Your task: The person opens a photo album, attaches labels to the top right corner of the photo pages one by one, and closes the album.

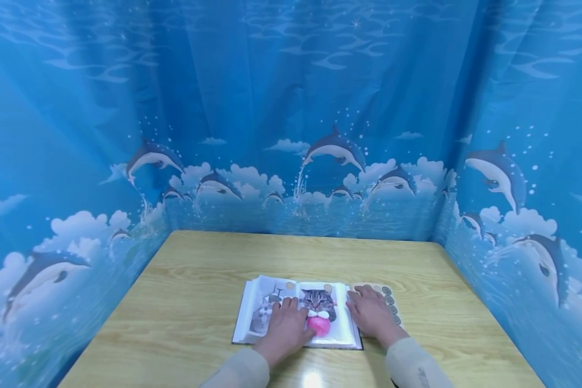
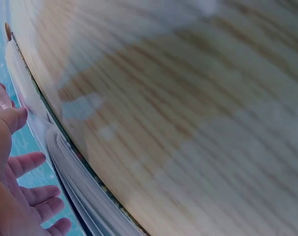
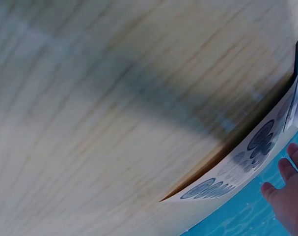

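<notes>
Fingers lie loosely extended, palms down: we see the bare left hand (image 1: 286, 326) across the spread white-paged, dark-edged picture book (image 1: 341, 323), the bare right hand (image 1: 371, 312) at its right edge, over a pale sheet of round grey discs (image 1: 390, 304), neither gripping anything. We judge the book light, its cover stiff, its pages soft, perhaps slippery, best held by the cover's outer edges. Beneath it, we have the pale wood-grained table (image 1: 194, 280).

Book (image 1: 340, 328) is showing grey-striped cat (image 1: 316, 299), pink ball (image 1: 318, 325); sheet (image 1: 389, 300) is bearing grey circles (image 1: 393, 310); table (image 1: 184, 302) is displaying yellowish woodgrain; curtain (image 1: 252, 108) is carrying dolphins (image 1: 338, 151) on blue.
</notes>
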The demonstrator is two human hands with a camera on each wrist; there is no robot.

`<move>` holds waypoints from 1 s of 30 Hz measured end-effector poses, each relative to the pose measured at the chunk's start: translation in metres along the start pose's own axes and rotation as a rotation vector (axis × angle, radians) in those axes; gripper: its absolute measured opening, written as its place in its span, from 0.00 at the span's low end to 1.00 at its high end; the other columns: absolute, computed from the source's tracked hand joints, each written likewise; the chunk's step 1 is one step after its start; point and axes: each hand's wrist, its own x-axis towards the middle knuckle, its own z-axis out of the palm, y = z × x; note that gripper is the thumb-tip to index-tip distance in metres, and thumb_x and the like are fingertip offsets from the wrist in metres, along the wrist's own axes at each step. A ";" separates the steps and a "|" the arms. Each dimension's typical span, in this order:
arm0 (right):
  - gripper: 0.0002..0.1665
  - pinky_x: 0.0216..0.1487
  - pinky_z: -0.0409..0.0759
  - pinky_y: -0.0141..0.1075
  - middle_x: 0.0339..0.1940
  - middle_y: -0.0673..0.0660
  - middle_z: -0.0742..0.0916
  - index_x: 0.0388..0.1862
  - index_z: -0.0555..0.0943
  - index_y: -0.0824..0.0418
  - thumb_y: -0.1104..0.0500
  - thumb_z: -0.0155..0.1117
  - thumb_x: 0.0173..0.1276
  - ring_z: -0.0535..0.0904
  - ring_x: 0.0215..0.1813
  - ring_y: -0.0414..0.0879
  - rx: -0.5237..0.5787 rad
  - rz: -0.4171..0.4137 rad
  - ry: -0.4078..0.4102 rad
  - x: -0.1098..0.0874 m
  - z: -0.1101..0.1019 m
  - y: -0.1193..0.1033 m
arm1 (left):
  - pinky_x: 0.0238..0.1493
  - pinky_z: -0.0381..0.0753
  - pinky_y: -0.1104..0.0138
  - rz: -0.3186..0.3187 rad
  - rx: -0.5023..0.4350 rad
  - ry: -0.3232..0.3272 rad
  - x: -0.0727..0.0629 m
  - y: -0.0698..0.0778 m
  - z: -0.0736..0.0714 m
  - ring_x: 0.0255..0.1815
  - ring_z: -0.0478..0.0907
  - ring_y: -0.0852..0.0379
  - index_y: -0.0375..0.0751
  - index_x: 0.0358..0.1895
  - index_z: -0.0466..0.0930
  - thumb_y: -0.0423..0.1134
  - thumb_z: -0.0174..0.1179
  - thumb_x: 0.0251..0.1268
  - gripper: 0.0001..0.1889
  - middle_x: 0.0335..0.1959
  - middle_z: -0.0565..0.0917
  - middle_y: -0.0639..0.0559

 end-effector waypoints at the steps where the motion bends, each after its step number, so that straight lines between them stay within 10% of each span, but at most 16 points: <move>1: 0.27 0.72 0.55 0.63 0.69 0.69 0.73 0.67 0.74 0.65 0.50 0.50 0.78 0.62 0.72 0.67 -0.002 -0.002 0.003 -0.001 0.000 0.001 | 0.62 0.70 0.44 0.004 0.003 -0.005 0.000 0.001 0.000 0.59 0.72 0.44 0.47 0.54 0.83 0.65 0.63 0.58 0.30 0.55 0.79 0.43; 13: 0.26 0.71 0.53 0.67 0.71 0.73 0.69 0.68 0.74 0.64 0.52 0.50 0.79 0.60 0.72 0.71 0.008 -0.029 0.004 -0.014 0.002 0.008 | 0.68 0.64 0.43 0.031 -0.044 -0.066 -0.003 0.012 0.004 0.69 0.66 0.40 0.47 0.67 0.74 0.73 0.59 0.54 0.43 0.70 0.69 0.38; 30: 0.28 0.73 0.53 0.64 0.72 0.71 0.69 0.69 0.73 0.62 0.48 0.52 0.78 0.60 0.74 0.68 0.064 -0.048 0.029 -0.019 0.009 0.002 | 0.60 0.72 0.46 0.065 -0.023 -0.045 -0.005 0.016 0.005 0.63 0.71 0.43 0.48 0.68 0.72 0.74 0.61 0.51 0.46 0.65 0.74 0.39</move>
